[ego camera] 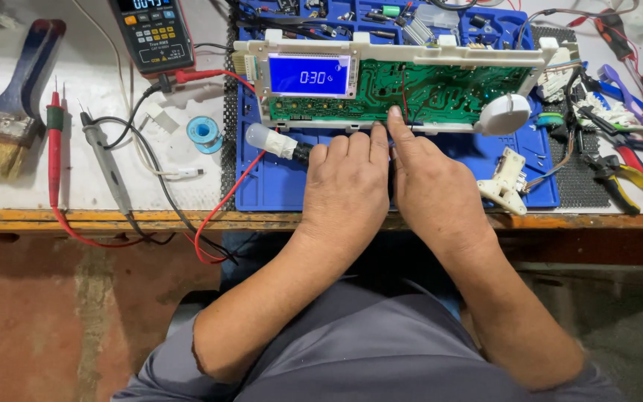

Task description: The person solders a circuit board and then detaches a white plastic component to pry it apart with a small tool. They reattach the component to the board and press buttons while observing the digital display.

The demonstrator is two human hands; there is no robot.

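Note:
A long green circuit board (440, 89) in a white plastic frame lies across a blue work mat (277, 186). Its blue display (310, 74) is lit. A white round knob (504, 115) sits at the board's right end. My left hand (344, 190) rests on the mat just below the board, fingers curled, middle fingertip touching the board's lower edge. My right hand (433, 186) lies beside it, its index finger pressing on the lower edge of the board. A white-capped plug (273, 141) lies just left of my left hand. Neither hand grips anything.
A multimeter (150, 33) with red probe (55, 141) and black probe (106, 164) lies at left, beside a paintbrush (9, 112) and a small solder spool (204, 132). Pliers and cutters (619, 149) crowd the right. A white connector part (507, 182) sits on the mat. The bench edge (113, 219) runs across.

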